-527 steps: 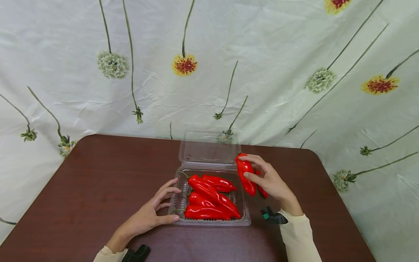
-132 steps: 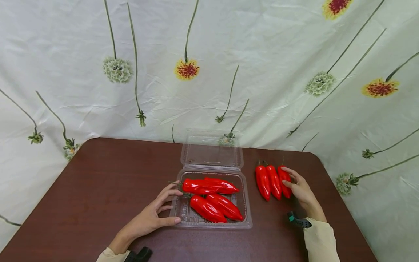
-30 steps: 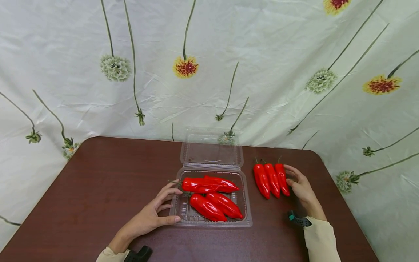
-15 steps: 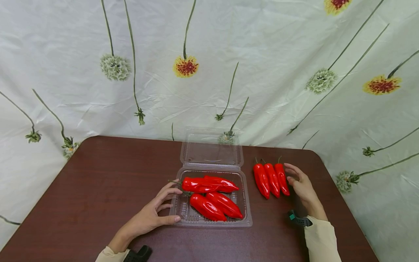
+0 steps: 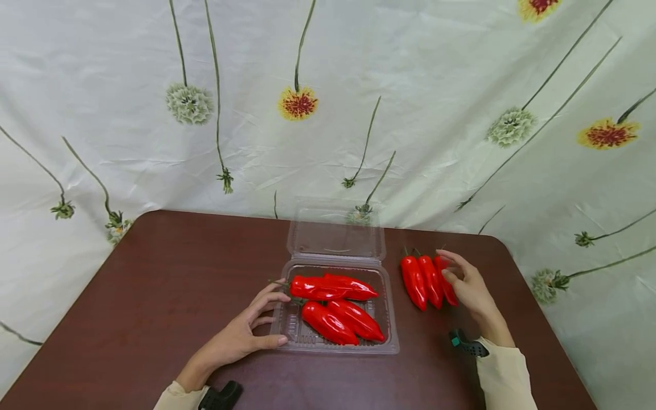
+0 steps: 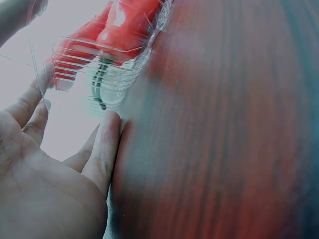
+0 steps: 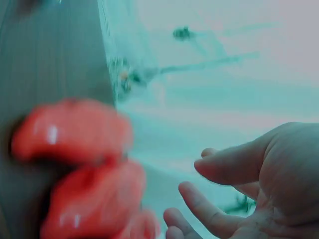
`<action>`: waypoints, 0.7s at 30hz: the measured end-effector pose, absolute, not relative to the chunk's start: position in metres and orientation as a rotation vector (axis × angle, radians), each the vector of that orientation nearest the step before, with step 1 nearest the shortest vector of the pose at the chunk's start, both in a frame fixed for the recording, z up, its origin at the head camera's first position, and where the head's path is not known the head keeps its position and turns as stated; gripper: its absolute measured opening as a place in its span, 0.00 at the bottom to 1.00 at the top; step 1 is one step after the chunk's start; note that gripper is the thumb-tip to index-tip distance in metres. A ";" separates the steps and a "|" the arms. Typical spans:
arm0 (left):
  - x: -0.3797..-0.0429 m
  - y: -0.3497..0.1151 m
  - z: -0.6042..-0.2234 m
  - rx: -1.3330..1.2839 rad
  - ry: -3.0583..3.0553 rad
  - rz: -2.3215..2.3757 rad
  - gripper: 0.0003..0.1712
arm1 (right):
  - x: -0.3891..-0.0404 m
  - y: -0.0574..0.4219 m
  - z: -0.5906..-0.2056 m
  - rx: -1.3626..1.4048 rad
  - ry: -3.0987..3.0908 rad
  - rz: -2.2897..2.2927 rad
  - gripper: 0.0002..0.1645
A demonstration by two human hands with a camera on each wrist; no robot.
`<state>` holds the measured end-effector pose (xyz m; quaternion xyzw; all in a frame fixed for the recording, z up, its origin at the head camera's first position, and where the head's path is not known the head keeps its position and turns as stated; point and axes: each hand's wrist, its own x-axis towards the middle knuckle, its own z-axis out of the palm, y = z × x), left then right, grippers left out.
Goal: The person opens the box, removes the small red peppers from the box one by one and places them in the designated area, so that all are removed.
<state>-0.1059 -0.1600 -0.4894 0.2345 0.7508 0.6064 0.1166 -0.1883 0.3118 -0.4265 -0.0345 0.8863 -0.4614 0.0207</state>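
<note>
One reddish-brown tabletop (image 5: 205,273), rounded at its far corners and faintly grained, spread beneath everything. Behind it a pale, wrinkled cloth (image 5: 410,74) filled the background, printed with long-stemmed flowers, some yellow and red, some whitish green. Near the middle stood a clear plastic container (image 5: 359,349), its lid (image 5: 333,236) folded back at the far edge. Four glossy red peppers (image 5: 345,312) lay inside the base, two overlapping toward the hinge and two closer to the person.

The left hand (image 5: 241,336) was at the container's left side, fingers and thumb spread wide against it. Well to the right of the container, three more red peppers (image 5: 430,279) rested in a row on the tabletop, stems pointing away. The right hand (image 5: 471,287) was just at the rightmost of these, partly covering it, with thumb and fingers apart and slightly bent; whether it touched that pepper could not be told. Cream sleeves (image 5: 504,373) reached both wrists.
</note>
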 end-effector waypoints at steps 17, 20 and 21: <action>-0.107 -0.157 -0.489 0.657 2.181 1.782 0.35 | -0.182 0.216 -0.383 -0.739 2.636 -1.233 0.25; -0.106 -0.158 -0.488 0.650 2.182 1.785 0.36 | -0.182 0.197 -0.379 -0.803 2.480 -1.271 0.25; -0.106 -0.158 -0.488 0.649 2.184 1.786 0.36 | -0.182 0.192 -0.378 -0.818 2.433 -1.279 0.25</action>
